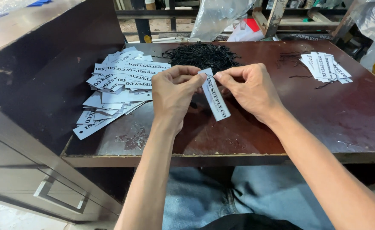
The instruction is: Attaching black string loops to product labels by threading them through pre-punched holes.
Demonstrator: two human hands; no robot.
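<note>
- The left hand (pixel 173 91) pinches the top end of a white paper tag (pixel 215 97) between thumb and forefinger, fingers closed on it.
- The right hand (pixel 249 88) meets the same top end from the other side, its thumb and forefinger pressed together on the tag's upper corner.
- The tag hangs tilted, its lower end pointing toward the near edge of the desk (pixel 281 132), held above the middle of the desk.
- A loose pile of white tags (pixel 117 85) lies spread toward the left edge of the desk.
- A heap of black strings (pixel 202 55) sits at the far edge, just behind the hands.
- A smaller stack of tags (pixel 326 66), with black strings attached, lies near the far right corner.
- A clear plastic bag (pixel 219 17) hangs beyond the far edge.
</note>
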